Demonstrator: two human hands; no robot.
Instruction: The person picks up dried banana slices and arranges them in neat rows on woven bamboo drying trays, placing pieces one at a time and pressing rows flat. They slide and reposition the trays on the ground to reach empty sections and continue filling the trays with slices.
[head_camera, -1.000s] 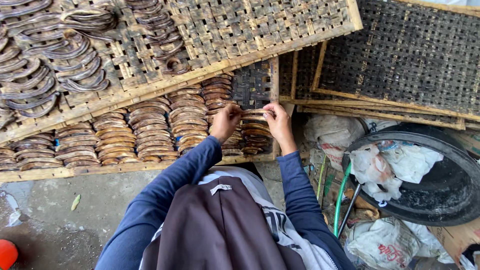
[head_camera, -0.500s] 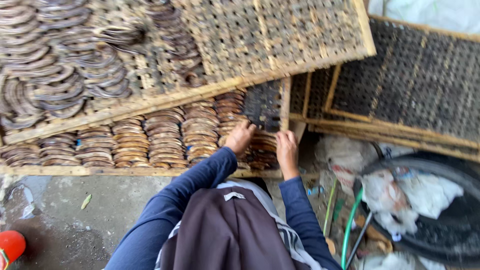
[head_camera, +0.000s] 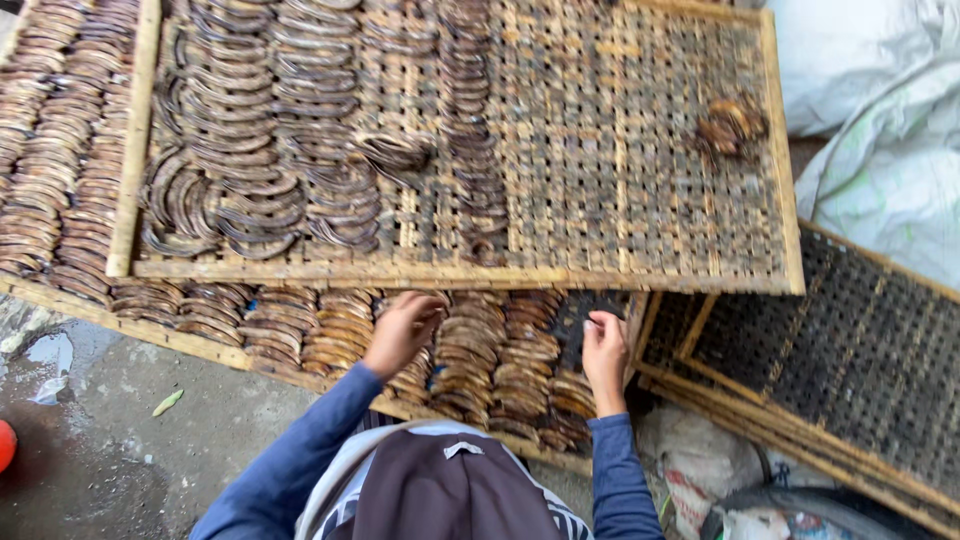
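**Both hands on the lower drying rack**

Left hand (head_camera: 400, 330): fingers curled down onto a row of brown, curved dried slices (head_camera: 345, 330) lying on the lower woven bamboo tray with a pale wooden frame (head_camera: 180, 340). The fingertips are buried among the pieces; cannot tell whether they pinch one or only press on the row.

Right hand (head_camera: 605, 355): palm over the neighbouring rows, fingertips drawn together at the top, seemingly nipping something small and dark. Too small to say what it is.

The slices lie in overlapping rows across the tray, running from far left to just past the right hand. Both blue sleeves (head_camera: 300, 455) reach forward from a dark brown garment (head_camera: 450, 495).

An upper woven bamboo tray (head_camera: 600, 150) sits on top, overlapping the lower tray's far part. Its left half carries darker, grey-brown crescent strips (head_camera: 250, 170); a small brown clump (head_camera: 730, 125) sits near its right edge.

Right: dark woven mesh frames (head_camera: 860, 360), and white plastic sheeting (head_camera: 880, 120) beyond. Left: wet concrete ground (head_camera: 90, 430).
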